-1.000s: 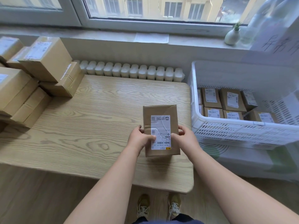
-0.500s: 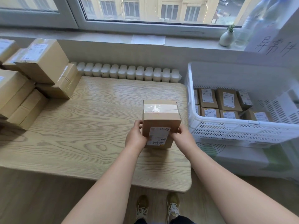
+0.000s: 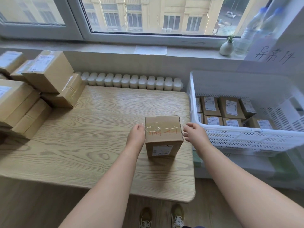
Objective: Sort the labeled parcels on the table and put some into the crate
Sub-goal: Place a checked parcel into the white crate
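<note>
Near the right edge of the counter [image 3: 98, 129] we have a small taped box [image 3: 163, 137] standing upright, its label on the near face and red writing on top. Our left hand [image 3: 136, 136] lies flat against the box's left side, fingers straight and not gripping. Our right hand [image 3: 195, 135] hovers just beside the right side, fingers loose, clear of the cardboard and holding nothing. We judge the next move to be a two-handed lift into the white crate [image 3: 246, 137] just to the right. A push from the left alone could slide or tip the box toward the counter edge. A weak squeeze on smooth cardboard could let it slip, and a low carry could catch the crate's raised rim. Labeled parcels [image 3: 228, 107] already line the visible crate floor, so room looks tight. A pile of boxes [image 3: 47, 71] sits well apart at the far left, and a radiator [image 3: 131, 81] runs behind the counter.
</note>
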Motion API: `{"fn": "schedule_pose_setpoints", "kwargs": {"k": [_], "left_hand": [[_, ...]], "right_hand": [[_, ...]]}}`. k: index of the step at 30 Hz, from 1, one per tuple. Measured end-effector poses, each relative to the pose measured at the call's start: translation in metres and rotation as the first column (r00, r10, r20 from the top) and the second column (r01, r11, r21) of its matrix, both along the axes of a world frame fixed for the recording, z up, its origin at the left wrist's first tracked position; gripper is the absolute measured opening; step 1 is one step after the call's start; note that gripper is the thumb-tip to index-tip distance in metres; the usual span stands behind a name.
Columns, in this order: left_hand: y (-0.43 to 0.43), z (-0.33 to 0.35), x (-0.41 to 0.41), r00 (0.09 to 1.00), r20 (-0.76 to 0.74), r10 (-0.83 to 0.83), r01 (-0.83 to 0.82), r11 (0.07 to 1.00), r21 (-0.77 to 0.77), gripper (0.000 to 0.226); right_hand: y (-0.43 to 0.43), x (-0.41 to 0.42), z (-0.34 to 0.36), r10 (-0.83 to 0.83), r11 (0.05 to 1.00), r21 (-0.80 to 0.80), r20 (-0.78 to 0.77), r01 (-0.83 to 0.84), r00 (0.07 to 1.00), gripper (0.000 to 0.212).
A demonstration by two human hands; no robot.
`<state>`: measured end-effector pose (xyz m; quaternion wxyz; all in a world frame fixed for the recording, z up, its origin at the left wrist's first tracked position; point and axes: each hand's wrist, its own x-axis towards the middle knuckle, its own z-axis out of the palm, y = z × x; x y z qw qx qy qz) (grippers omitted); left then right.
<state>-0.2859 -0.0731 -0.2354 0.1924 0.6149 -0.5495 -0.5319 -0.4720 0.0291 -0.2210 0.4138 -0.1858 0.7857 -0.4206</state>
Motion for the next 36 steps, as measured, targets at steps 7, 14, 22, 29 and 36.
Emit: {"fn": "schedule_pose_setpoints", "kwargs": {"k": [7, 14, 22, 29, 36], "left_hand": [[0.005, -0.002, -0.017, 0.985, -0.166, -0.048, 0.053, 0.998, 0.03, 0.062], [0.008, -0.004, -0.017, 0.987, -0.16, -0.028, 0.024, 0.999, -0.03, 0.043], [0.006, -0.009, -0.017, 0.984, -0.173, -0.044, 0.034, 0.998, -0.06, 0.049], [0.01, -0.005, -0.014, 0.938, -0.339, 0.074, -0.018, 0.986, 0.167, 0.052], [0.019, -0.01, -0.004, 0.916, -0.344, 0.207, -0.048, 0.906, 0.42, 0.055]], "right_hand": [[-0.01, 0.025, 0.001, 0.114, 0.993, -0.033, 0.054, -0.113, 0.992, 0.044], [-0.01, 0.029, -0.007, 0.082, 0.992, -0.101, 0.087, -0.073, 0.993, 0.02], [-0.011, 0.028, -0.004, 0.084, 0.993, -0.097, 0.115, -0.073, 0.99, 0.02], [-0.005, 0.027, -0.002, 0.108, 0.993, -0.059, 0.155, -0.1, 0.982, 0.052], [-0.01, 0.026, 0.017, -0.021, 0.999, 0.046, 0.339, 0.006, 0.941, 0.053]]}}
